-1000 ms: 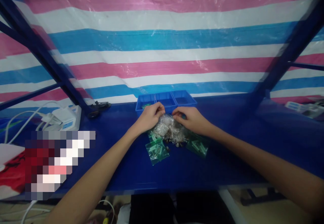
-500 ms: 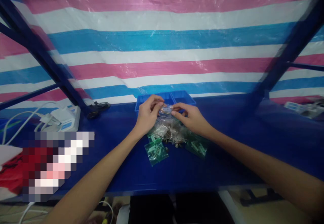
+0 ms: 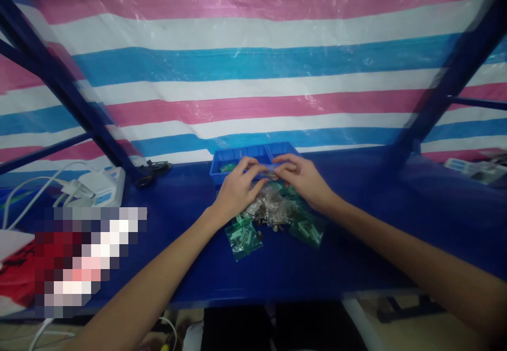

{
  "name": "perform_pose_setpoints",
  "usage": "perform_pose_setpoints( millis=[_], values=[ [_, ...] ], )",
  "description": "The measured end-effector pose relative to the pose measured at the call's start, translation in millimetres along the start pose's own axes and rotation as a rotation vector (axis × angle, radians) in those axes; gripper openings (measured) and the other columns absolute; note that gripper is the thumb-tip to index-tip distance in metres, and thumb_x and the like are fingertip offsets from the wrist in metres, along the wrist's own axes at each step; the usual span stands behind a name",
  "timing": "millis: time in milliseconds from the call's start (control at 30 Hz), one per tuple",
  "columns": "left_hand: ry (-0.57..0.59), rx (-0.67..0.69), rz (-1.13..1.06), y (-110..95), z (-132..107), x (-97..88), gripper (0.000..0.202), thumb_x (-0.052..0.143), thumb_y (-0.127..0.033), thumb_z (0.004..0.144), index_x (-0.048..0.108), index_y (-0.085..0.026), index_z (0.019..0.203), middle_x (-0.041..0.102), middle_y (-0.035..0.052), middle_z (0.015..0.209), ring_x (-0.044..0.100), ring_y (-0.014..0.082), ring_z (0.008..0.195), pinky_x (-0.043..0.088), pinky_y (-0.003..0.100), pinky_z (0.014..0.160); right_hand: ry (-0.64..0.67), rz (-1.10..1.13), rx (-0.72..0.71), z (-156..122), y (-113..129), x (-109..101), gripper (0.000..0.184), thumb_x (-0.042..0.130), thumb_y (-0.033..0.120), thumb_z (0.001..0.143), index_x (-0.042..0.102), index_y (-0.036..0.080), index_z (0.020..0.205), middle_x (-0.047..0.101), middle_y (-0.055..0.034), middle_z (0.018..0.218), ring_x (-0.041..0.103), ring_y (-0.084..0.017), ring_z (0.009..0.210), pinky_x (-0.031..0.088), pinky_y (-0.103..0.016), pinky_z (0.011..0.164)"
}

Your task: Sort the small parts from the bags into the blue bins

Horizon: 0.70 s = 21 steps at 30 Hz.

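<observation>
My left hand (image 3: 241, 184) and my right hand (image 3: 303, 179) meet over the middle of the table, fingers closed on a small clear plastic bag (image 3: 269, 173) between them. What lies inside the bag is too small to make out. Right below is a heap of clear plastic bags (image 3: 273, 203) with small metal parts. A green-tinted bag (image 3: 243, 238) with pale, rod-like pieces lies to the left front of the heap, and another green bag (image 3: 307, 229) to its right. Behind my hands stands a blue divided tray (image 3: 216, 168), partly hidden by them, with something green in its left compartment.
A white power strip (image 3: 113, 187) with plugs and cables stands on the left, near a dark object (image 3: 144, 181). A red item (image 3: 19, 266) lies at the left edge, beside a pixelated patch. Blue frame posts (image 3: 443, 92) rise at both sides before a striped sheet (image 3: 253, 65).
Both hands have shifted slightly; the bag between them now looks flatter and more side-on. More of the tray's left compartment shows. The heap and green bags stay in place.
</observation>
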State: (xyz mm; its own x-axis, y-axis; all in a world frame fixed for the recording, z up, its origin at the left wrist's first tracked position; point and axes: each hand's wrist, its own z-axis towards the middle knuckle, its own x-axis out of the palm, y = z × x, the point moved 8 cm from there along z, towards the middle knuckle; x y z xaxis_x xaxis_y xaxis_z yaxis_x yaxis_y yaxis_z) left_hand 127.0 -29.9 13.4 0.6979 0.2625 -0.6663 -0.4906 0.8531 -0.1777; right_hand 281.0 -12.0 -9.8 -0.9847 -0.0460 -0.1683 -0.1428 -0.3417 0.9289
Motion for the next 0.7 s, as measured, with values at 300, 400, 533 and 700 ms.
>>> perform_pose_setpoints(
  millis=[300, 400, 533, 700],
  values=[
    [-0.089, -0.04, -0.078, 2, 1, -7.9, 0.021, 0.053, -0.018, 0.101, 0.059, -0.018, 0.121, 0.068, 0.0072, 0.107, 0.067, 0.0162, 0.094, 0.057, 0.033, 0.083, 0.045, -0.338, -0.145, 2, 6, 3, 0.017, 0.062, 0.034, 0.089, 0.07, 0.02, 0.083, 0.071, -0.005, 0.081, 0.063, -0.02, 0.079, 0.047, -0.038, 0.075],
    [-0.062, -0.022, -0.097, 1, 1, -4.9, 0.017, 0.056, -0.019, 0.099, 0.061, -0.019, 0.115, 0.062, 0.0091, 0.12, 0.066, 0.0134, 0.088, 0.058, 0.031, 0.08, 0.033, -0.343, -0.146, 3, 6, 2, 0.021, 0.062, 0.037, 0.09, 0.069, 0.02, 0.078, 0.068, -0.0044, 0.077, 0.061, -0.02, 0.075, 0.047, -0.037, 0.071],
    [-0.036, 0.0, -0.09, 0, 0, -0.5, 0.032, 0.073, -0.029, 0.089, 0.061, -0.019, 0.117, 0.055, 0.0121, 0.131, 0.065, 0.0165, 0.092, 0.059, 0.034, 0.079, 0.035, -0.233, -0.225, -1, 16, 3, 0.022, 0.065, 0.036, 0.088, 0.067, 0.021, 0.072, 0.072, -0.0085, 0.1, 0.066, -0.024, 0.096, 0.051, -0.042, 0.084],
    [-0.042, 0.032, -0.074, -4, 2, -1.9, 0.021, 0.059, -0.017, 0.097, 0.062, -0.018, 0.117, 0.061, 0.0095, 0.115, 0.064, 0.018, 0.101, 0.057, 0.034, 0.085, 0.055, -0.184, -0.25, -5, 24, 7, 0.017, 0.067, 0.032, 0.087, 0.07, 0.023, 0.073, 0.07, -0.0095, 0.122, 0.061, -0.028, 0.12, 0.052, -0.046, 0.091]
  ],
)
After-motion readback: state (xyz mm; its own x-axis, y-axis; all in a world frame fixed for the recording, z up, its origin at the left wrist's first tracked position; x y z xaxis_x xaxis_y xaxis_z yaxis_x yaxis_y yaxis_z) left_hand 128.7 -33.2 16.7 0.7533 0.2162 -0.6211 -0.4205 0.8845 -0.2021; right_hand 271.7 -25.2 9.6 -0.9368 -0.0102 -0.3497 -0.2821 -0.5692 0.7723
